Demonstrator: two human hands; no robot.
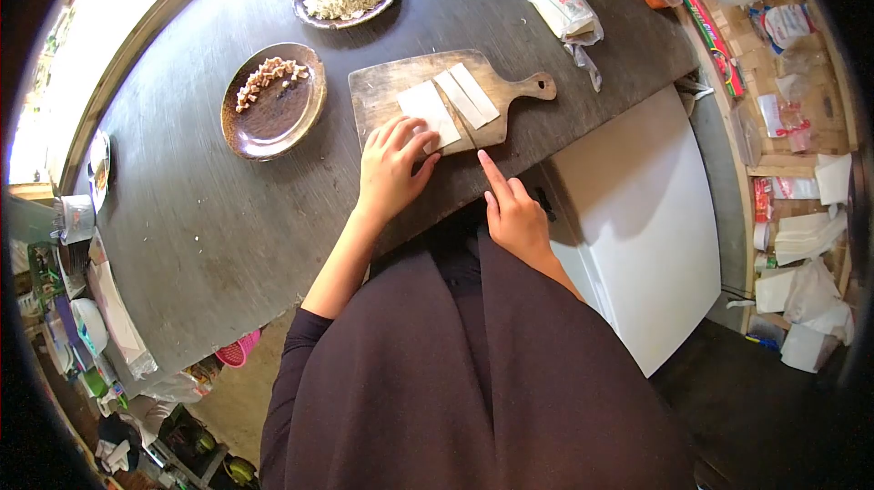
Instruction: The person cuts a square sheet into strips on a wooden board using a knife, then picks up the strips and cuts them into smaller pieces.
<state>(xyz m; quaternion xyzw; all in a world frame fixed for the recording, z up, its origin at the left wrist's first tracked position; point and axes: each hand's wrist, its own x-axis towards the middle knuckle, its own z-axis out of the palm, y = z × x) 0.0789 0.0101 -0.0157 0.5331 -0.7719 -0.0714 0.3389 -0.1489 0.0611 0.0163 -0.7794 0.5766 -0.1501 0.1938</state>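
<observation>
On a wooden cutting board (378, 85) lies a flat white sheet (419, 106), which looks like a wrapper or dough. Two cut white strips (469, 94) sit to its right. My left hand (391, 167) rests its bent, spread fingertips on the sheet's near part, thumb apart. In my right hand (517, 221) is a knife (461, 122), its handle mostly hidden by the fingers. The index finger stretches forward along it. The thin blade lies between the sheet and the strips, pointing away from me.
A brown plate (273, 130) with small brown cubes stands left of the board. Behind it, another plate (391, 7) holds pale shreds. A plastic-wrapped white packet (564, 12) lies at the back right. Below the table edge is a white cabinet-like surface (642, 217).
</observation>
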